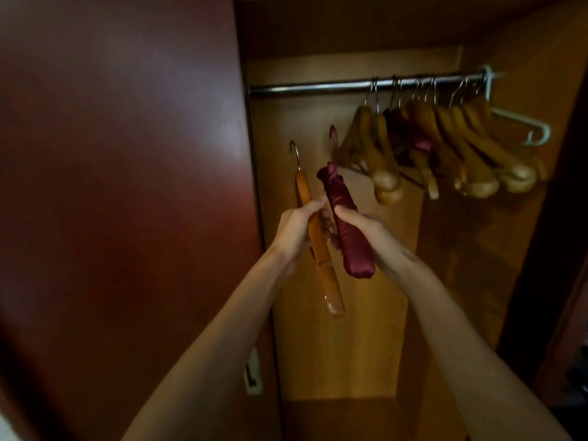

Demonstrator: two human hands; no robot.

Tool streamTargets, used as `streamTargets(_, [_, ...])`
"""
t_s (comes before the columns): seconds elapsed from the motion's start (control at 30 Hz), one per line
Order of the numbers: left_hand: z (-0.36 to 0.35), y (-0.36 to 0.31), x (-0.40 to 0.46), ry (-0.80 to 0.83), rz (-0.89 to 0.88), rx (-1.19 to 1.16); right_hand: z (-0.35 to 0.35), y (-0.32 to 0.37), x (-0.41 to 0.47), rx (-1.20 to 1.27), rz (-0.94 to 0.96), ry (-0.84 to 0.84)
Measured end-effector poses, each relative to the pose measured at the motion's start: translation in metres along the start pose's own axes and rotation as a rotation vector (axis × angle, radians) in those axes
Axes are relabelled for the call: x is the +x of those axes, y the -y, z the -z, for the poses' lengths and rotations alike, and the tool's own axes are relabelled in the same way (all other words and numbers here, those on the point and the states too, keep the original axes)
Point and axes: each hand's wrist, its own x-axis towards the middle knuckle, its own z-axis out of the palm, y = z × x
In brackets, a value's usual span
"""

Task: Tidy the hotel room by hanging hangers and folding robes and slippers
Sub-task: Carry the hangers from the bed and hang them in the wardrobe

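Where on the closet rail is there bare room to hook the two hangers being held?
The rail is bare from the closet's left wall to the first hung wooden hanger. Rightward it is crowded with hung hangers up to the white plastic hanger. The left hand holds a wooden hanger, the right hand a satin hanger.

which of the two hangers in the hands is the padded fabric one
The dark red satin hanger, gripped by the right hand. The other, held by the left hand, is a bare wooden hanger with a metal hook.
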Motion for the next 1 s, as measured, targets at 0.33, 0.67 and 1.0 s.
streamTargets(0.33, [-0.012, -0.091, 0.138, -0.026, -0.137, 0.147, 0.049, 0.074, 0.142, -0.083, 0.129, -0.054])
streamTargets(0.67, [-0.024, -0.113, 0.206, -0.006, -0.132, 0.282, 0.084, 0.099, 0.211, -0.105, 0.026, -0.12])
streamTargets(1.0, [-0.038, -0.12, 0.237, 0.053, -0.015, 0.341, 0.104, 0.104, 0.226, -0.045, -0.126, -0.123])
